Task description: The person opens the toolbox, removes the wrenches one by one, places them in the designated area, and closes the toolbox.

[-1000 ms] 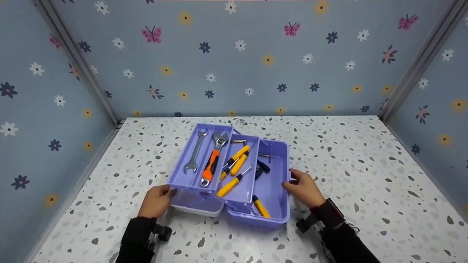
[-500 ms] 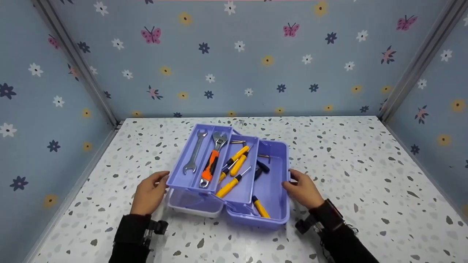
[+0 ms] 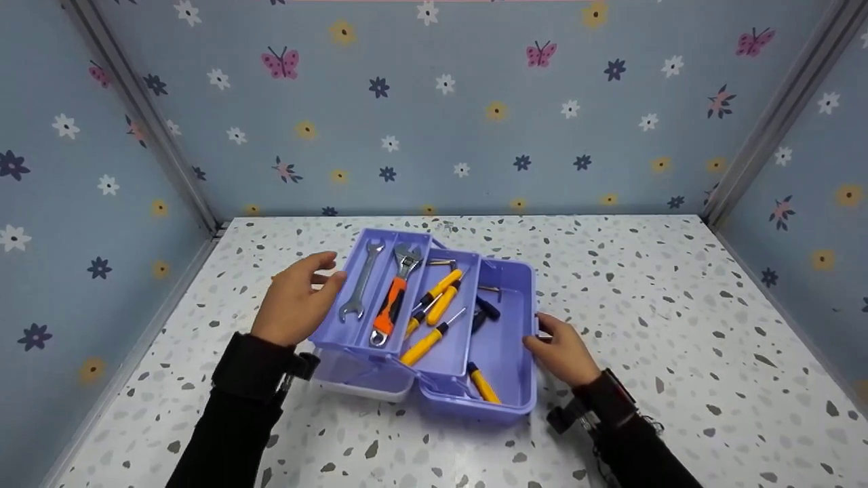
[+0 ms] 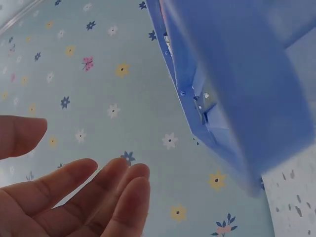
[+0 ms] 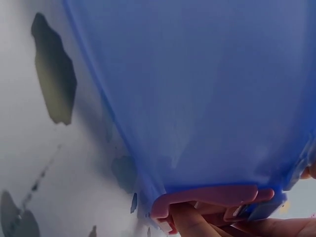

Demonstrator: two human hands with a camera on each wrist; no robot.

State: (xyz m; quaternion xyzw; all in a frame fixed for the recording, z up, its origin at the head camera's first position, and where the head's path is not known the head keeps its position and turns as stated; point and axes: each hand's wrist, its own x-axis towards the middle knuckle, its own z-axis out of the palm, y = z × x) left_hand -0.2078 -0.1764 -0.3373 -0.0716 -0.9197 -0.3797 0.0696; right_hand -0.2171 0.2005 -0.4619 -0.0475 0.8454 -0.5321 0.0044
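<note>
A purple toolbox [image 3: 505, 339] stands opened out, its stepped trays fanned to the left. My left hand [image 3: 298, 301] is raised at the left edge of the upper tray [image 3: 329, 333], fingers apart and holding nothing; in the left wrist view its fingers [image 4: 123, 207] are clear of the box. My right hand [image 3: 564, 349] grips the toolbox's right side, thumb over the rim. Fingers touch a pink latch [image 5: 212, 195] in the right wrist view. The upper tray holds an open-end wrench [image 3: 361, 281] and an orange-handled adjustable wrench [image 3: 390, 305].
Several yellow screwdrivers [image 3: 424, 346] lie in the middle tray. The base holds black-handled tools [image 3: 488, 308] and another yellow handle [image 3: 483, 383]. A translucent lid [image 3: 366, 383] sits under the trays. Flower-patterned walls [image 3: 441, 122] enclose the speckled table [image 3: 644, 271] at back and sides.
My left hand has let go of the upper tray's front left corner, moved left, then up and away along its left edge. My right hand and the toolbox have stayed put.
</note>
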